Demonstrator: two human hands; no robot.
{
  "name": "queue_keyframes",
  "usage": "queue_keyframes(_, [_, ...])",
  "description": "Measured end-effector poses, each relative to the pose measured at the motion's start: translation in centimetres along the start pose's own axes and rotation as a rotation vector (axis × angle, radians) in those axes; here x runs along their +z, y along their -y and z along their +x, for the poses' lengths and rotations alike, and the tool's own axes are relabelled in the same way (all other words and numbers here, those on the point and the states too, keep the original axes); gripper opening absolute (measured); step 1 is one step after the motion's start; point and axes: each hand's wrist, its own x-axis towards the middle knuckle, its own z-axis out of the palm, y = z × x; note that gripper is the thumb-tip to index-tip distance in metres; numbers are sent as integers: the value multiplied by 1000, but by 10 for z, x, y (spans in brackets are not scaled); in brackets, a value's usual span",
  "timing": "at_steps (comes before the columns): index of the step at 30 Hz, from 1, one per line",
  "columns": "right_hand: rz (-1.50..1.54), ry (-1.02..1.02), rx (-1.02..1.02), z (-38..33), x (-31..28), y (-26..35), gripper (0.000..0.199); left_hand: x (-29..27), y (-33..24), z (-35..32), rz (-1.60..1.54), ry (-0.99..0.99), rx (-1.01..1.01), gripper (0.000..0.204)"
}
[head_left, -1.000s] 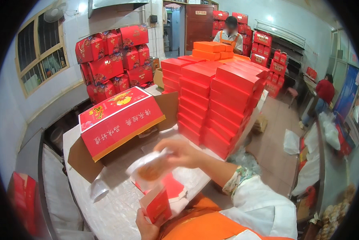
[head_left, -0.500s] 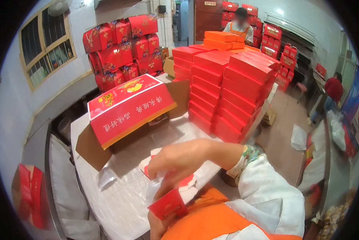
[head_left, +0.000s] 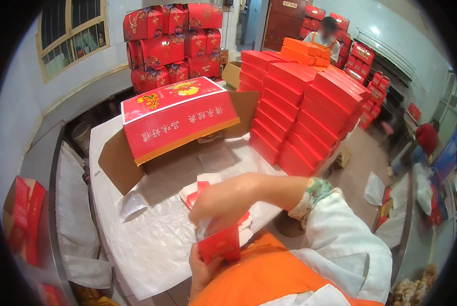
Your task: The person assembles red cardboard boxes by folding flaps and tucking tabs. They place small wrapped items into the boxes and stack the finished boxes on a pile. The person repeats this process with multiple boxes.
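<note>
My left hand (head_left: 202, 271) grips a small red carton (head_left: 220, 245) low in front of my orange apron, thumb against its side. Just above the carton's upper edge is my right hand (head_left: 219, 201), fingers bent downward and partly hidden. Something pale and translucent (head_left: 203, 227) shows beneath those fingers, too blurred to name. Behind and beside the right hand lie several red-and-white folded cartons (head_left: 190, 192) on the white-covered table (head_left: 157, 245). Past them a large red cardboard box (head_left: 182, 122) lies on its side, its brown flaps spread.
Tall stacks of red boxes (head_left: 289, 107) stand at the table's far right, with orange boxes (head_left: 305, 51) behind. Red gift boxes (head_left: 162, 51) are piled by the wall. A clear plastic bag (head_left: 132, 205) lies on the table's left. Across the room is a person in an orange apron (head_left: 324, 41).
My view has shifted, so the table and boxes sit differently. My left hand still holds the red carton; my right hand has come down closer to its upper edge.
</note>
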Motion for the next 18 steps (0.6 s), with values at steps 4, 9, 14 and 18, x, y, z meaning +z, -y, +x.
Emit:
queue_keyframes(4, [-185,-82,-126,41,2,5,23,-53,20,22,74,-87,144,61])
queue_keyframes(9, [-377,-167,-223,95,14,-16,20,-71,-14,45,47,-181,185,60])
queue_keyframes(14, [-5,-597,-476,110,24,-34,20,-111,10,48,83,-213,71,58])
queue_keyframes(18, [306,-1066,-200,79,52,-77,11,-104,22,44,449,-315,318,82])
